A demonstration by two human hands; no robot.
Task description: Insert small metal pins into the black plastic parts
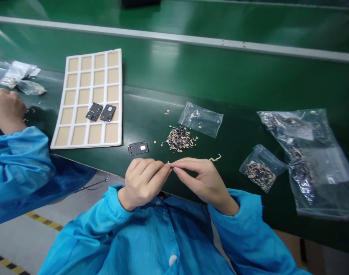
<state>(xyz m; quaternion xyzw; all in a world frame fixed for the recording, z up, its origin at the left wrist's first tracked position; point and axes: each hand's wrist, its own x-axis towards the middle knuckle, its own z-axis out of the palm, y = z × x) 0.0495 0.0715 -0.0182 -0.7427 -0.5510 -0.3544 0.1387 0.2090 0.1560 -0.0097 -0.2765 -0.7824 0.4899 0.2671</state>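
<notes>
Two hands worked just above the counter (220, 82) edge: the left hand (141, 185) and right hand (205, 185) pinched a tiny tan scrap (169, 163) between narrow fingers (185, 165). Just ahead lay a scrap pile (178, 139), a black plate (138, 148) and a clear bag (201, 119). Farther left sat a white tray (119, 95); a co-worker's hand (6, 109) rested beyond it.

My sleeve (243, 225) is smooth blue cloth with a soft sheen. The tabletop (249, 76) is glossy green and rubbery-looking. The clear plastic bag (200, 119) is thin and shiny. The white foam tray (119, 95) has matt tan cells. The black plates (107, 113) look matt. The flake pile (180, 139) looks rough and papery, like the tiny flake (169, 162) at my fingertips (174, 170).
</notes>
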